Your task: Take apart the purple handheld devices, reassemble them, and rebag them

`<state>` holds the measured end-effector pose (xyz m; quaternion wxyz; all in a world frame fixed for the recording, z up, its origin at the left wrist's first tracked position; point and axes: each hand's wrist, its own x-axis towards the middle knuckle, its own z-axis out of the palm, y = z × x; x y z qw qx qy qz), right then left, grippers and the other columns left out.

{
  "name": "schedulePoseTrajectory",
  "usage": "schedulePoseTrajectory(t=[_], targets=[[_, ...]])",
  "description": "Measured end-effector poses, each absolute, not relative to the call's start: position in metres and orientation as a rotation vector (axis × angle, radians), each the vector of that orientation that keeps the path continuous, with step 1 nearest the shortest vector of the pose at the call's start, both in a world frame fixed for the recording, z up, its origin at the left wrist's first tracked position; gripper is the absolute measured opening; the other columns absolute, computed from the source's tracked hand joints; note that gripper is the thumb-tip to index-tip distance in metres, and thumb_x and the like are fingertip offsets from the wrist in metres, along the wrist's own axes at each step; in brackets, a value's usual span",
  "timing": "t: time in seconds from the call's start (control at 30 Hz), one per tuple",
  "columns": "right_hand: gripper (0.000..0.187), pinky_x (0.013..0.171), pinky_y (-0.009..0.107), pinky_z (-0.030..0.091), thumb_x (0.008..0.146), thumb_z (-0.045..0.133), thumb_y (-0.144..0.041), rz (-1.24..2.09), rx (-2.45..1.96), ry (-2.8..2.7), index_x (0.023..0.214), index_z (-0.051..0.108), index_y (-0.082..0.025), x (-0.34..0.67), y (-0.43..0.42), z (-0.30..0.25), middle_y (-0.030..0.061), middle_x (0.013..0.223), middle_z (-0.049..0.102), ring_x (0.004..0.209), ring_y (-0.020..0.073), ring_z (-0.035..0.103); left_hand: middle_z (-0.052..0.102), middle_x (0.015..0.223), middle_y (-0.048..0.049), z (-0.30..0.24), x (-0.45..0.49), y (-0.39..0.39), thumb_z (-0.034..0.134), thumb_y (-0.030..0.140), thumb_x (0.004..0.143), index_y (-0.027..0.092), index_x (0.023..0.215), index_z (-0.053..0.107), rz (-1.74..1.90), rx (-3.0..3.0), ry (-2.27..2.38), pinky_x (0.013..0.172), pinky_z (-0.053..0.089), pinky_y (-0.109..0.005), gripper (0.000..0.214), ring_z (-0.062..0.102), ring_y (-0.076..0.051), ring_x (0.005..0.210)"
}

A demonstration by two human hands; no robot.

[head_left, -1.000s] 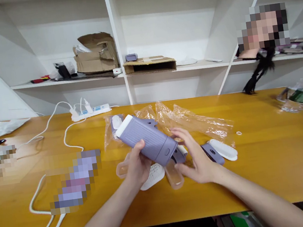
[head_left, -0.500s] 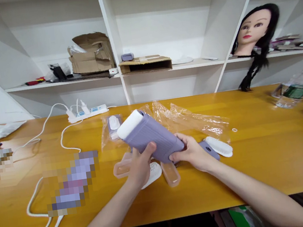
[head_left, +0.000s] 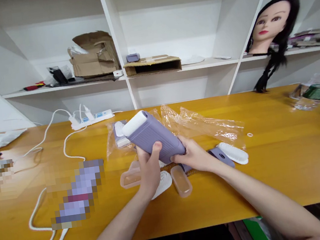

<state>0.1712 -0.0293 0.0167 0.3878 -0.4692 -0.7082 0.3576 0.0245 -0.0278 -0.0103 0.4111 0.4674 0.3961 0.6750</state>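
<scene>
Both hands are clenched around a lilac plastic case (head_left: 152, 135), held up off the table (head_left: 247, 191) between them: the left hand (head_left: 150, 169) wraps its middle, and the right hand (head_left: 193, 156) grasps its lower end. Its long axis slants up and away leftward, white end cap (head_left: 134, 123) leading. Gripping the body, clear of the cap, keeps it steady. A translucent peach container (head_left: 182, 181) lies just below the hands.
</scene>
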Motion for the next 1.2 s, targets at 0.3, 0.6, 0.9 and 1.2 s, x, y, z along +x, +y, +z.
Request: schedulePoseTrajectory(t=[0.3,0.6,0.9,1.2], targets=[[0.027,0.061,0.028,0.045,0.060,0.067,-0.021,0.971,-1.272,-1.663,0.085,0.058,-0.017,0.165,-0.033,0.006,-0.0014,0.072,0.060,0.068,0.0163,0.055,0.063,0.095,-0.0033,0.006,0.026,-0.035,0.059,0.036,0.080,0.021,0.105,0.051,1.666,1.217,1.059,0.087,0.045,-0.035,0.030,0.058,-0.021,0.096],[0.021,0.057,0.026,0.040,0.059,0.068,-0.023,0.878,-1.246,-1.553,0.076,0.056,-0.017,0.150,-0.029,0.003,-0.0029,0.066,0.055,0.062,0.0136,0.049,0.061,0.117,-0.0069,0.012,0.032,-0.032,0.056,0.032,0.083,0.024,0.123,0.044,1.673,1.157,1.041,0.098,0.041,-0.038,0.042,0.055,-0.022,0.114],[0.018,0.062,0.032,0.042,0.066,0.064,-0.027,0.260,-1.443,-1.675,0.079,0.053,-0.023,0.143,-0.035,0.007,0.0009,0.070,0.060,0.065,0.0192,0.055,0.060,0.106,-0.0052,0.017,0.041,-0.029,0.076,0.025,0.063,0.022,0.108,0.042,1.713,0.882,0.936,0.088,0.049,-0.037,0.056,0.061,-0.020,0.099],[0.022,0.059,0.029,0.040,0.068,0.064,-0.030,0.272,-1.453,-1.803,0.085,0.052,-0.023,0.139,-0.028,0.007,0.0019,0.073,0.066,0.067,0.0219,0.061,0.060,0.109,-0.0032,0.005,0.039,-0.028,0.076,0.027,0.065,0.025,0.107,0.042,1.859,0.885,0.855,0.092,0.047,-0.035,0.054,0.060,-0.018,0.103]])
